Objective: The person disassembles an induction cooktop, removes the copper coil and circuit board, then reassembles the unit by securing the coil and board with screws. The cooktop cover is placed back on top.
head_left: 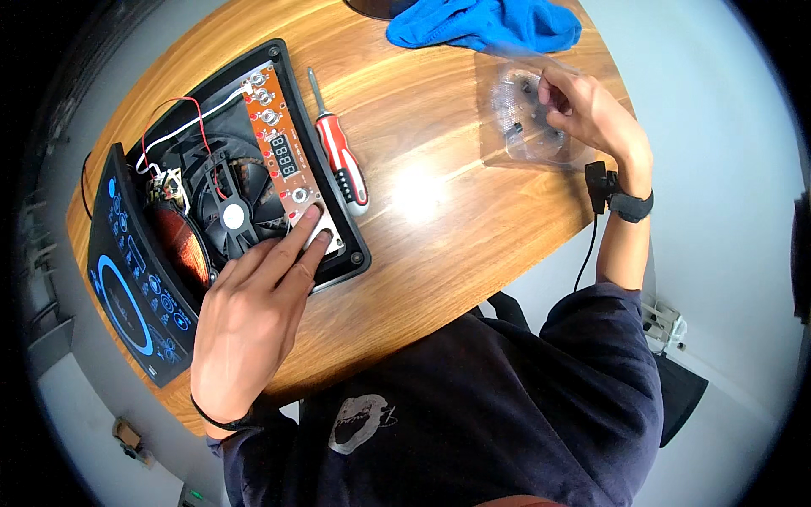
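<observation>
An opened induction cooker lies at the left, its black base showing a fan and a copper coil. An orange circuit board with a digit display and round metal springs runs along the base's right side. My left hand rests its outstretched fingertips on the board's near end. At the far right, my right hand is over a clear plastic tray holding small dark pieces. Its fingers are curled together in a pinch; whatever is between them is hidden.
The cooker's black glass panel leans at the left side, joined by red and white wires. A red and white screwdriver lies right of the base. A blue cloth sits at the table's far edge.
</observation>
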A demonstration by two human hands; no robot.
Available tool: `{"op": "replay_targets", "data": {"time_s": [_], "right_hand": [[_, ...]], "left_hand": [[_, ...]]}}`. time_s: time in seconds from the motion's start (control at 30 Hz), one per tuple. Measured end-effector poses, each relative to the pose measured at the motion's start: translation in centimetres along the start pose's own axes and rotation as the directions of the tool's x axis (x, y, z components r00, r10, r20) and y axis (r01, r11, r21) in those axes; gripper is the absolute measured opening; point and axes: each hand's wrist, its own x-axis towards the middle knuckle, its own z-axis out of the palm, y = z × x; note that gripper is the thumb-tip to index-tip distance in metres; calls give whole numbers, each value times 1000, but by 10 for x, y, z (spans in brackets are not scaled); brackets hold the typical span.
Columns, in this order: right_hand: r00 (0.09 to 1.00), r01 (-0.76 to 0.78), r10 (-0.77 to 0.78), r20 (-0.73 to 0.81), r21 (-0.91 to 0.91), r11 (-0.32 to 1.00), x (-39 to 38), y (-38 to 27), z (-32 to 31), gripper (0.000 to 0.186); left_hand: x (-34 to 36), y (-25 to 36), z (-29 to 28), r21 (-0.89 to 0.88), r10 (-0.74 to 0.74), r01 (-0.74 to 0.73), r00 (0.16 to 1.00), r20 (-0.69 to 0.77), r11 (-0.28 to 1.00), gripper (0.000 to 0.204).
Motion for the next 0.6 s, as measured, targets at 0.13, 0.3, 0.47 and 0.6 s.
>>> {"op": "replay_targets", "data": {"time_s": [0.13,0.3,0.47,0.6], "right_hand": [[1000,-31,31,-2,84,996,-1,-13,-11,21],[997,65,-58,-59,129,989,6,-12,-5,22],[992,126,-123,-37,90,988,5,-13,-7,15],[986,166,-165,-18,61,984,6,-10,-5,13]], "left_hand": [[4,-1,-3,4,22,-22,1000,4,1000,53],[-1,-1,1,19,18,-18,1000,-12,1000,55],[0,0,1,54,23,-21,999,-33,998,51],[-1,1,3,57,13,-11,999,-36,998,51]]}}
